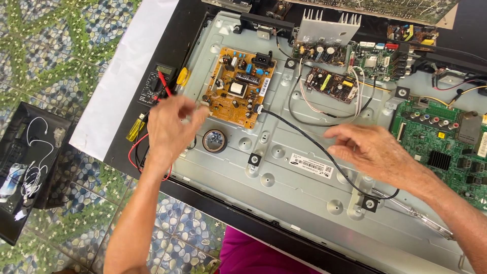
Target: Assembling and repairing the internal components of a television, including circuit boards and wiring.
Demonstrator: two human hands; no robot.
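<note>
A flat screen's grey metal back panel (pixel 304 187) lies face-down with its cover off. An orange-brown power board (pixel 238 86) is mounted at its upper left. My left hand (pixel 170 127) hovers just left of that board, fingers loosely apart, holding nothing that I can see. My right hand (pixel 368 147) hangs palm-down over the panel's middle, fingers spread, right above a black cable (pixel 299 133) that runs from the power board to the lower right. A green main board (pixel 441 147) sits at the right edge.
A black multimeter (pixel 158 83) with red probe and lead lies left of the panel, beside yellow-handled screwdrivers (pixel 136 128). A roll of tape (pixel 214 140) rests below the power board. More circuit boards (pixel 332 83) and a heat sink (pixel 327 28) lie at the top. A dark case (pixel 25 167) stands on the patterned floor.
</note>
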